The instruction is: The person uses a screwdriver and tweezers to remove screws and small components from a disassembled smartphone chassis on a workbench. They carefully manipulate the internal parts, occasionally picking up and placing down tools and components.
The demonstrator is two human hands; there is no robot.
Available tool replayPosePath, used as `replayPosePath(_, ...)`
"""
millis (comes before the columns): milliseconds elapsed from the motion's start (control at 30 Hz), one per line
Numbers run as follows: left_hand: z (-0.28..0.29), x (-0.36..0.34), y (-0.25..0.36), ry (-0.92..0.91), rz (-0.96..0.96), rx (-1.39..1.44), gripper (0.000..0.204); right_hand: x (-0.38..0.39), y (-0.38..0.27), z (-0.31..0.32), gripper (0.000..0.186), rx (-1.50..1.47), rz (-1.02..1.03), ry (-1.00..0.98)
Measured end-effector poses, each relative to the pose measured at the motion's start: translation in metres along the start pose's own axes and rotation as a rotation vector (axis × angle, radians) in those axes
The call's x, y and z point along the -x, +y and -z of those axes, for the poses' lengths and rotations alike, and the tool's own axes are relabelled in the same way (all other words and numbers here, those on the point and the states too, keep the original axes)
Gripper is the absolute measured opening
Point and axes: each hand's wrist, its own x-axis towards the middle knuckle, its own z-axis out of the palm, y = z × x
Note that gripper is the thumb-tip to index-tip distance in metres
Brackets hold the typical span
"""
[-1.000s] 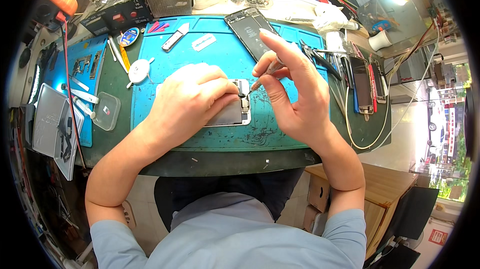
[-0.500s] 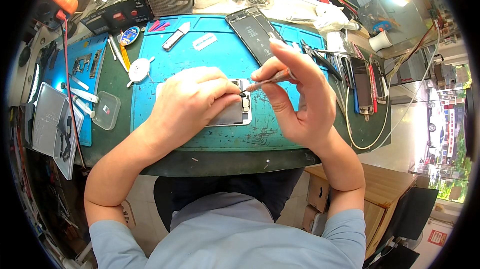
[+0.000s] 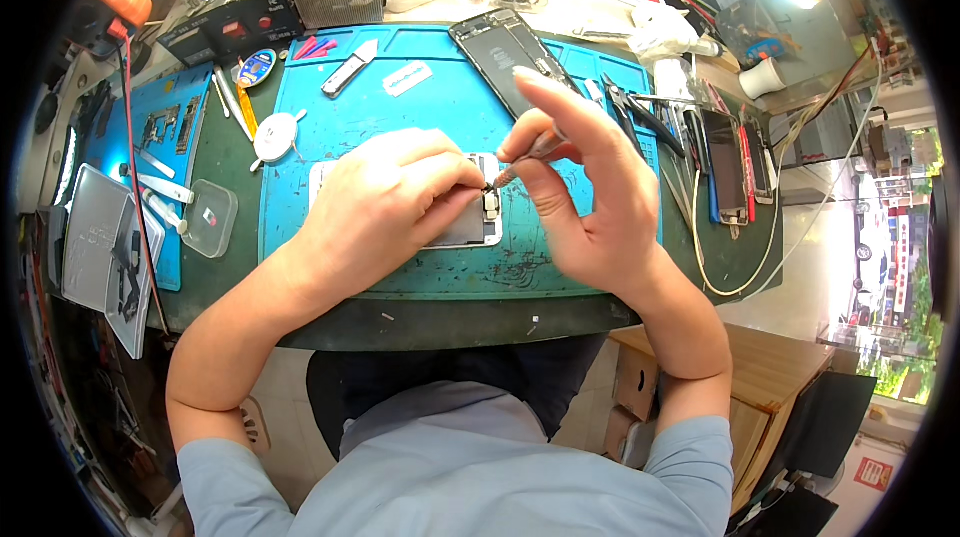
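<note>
A white-framed phone screen assembly point(image 3: 463, 233) lies back side up on the blue work mat point(image 3: 410, 280), partly covered by my left hand point(image 3: 385, 187). That hand rests across it, thumb and forefinger pinched at the assembly's right end beside a small dark part; whatever they grip is too small to make out. My right hand point(image 3: 600, 197) holds a small screwdriver point(image 3: 545, 145) between thumb and forefinger, its other fingers raised. The driver slants down leftward, and its tip is close to the left fingertips. An opened dark phone body point(image 3: 498, 59) lies beyond the right hand.
Pliers point(image 3: 645, 117) and several tools stand right of the mat, near loose phones point(image 3: 722, 152). A utility knife point(image 3: 350, 69) and a white blade-like piece point(image 3: 407, 78) lie at the back. Leftward are a white round spool point(image 3: 276, 137) and a clear plastic box point(image 3: 211, 220).
My right hand and the screwdriver have shifted slightly left, and the driver's angle has changed a little. My left hand keeps its pinch at the screen assembly.
</note>
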Motion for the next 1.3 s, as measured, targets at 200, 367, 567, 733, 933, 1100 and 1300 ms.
replayPosePath(200, -0.002, 0.000, -0.002, -0.029, -0.053, -0.010, 0.016, -0.001, -0.003, -0.001, 0.055, -0.017, -0.006, -0.008)
replayPosePath(367, 0.002, 0.001, -0.002, -0.078, -0.077, 0.033, 0.020, -0.002, -0.004, 0.001, 0.051, 0.015, 0.025, -0.074)
replayPosePath(567, 0.002, 0.001, -0.003, -0.079, -0.097, 0.034, 0.019, -0.003, -0.004, 0.004, 0.051, 0.036, 0.040, -0.120)
replayPosePath(733, 0.002, 0.002, -0.003, -0.087, -0.094, 0.024, 0.019, -0.003, -0.005, 0.005, 0.049, 0.054, 0.053, -0.145)
replayPosePath(933, 0.003, 0.002, -0.003, -0.097, -0.100, 0.012, 0.020, -0.003, -0.001, 0.008, 0.048, 0.050, 0.079, -0.189)
replayPosePath(1100, 0.004, 0.001, -0.003, -0.103, -0.094, 0.010, 0.020, -0.008, -0.009, 0.006, 0.050, 0.015, 0.008, -0.167)
replayPosePath(1300, 0.004, 0.000, -0.005, -0.061, -0.102, -0.049, 0.018, -0.004, -0.012, 0.011, 0.049, 0.121, -0.006, -0.110)
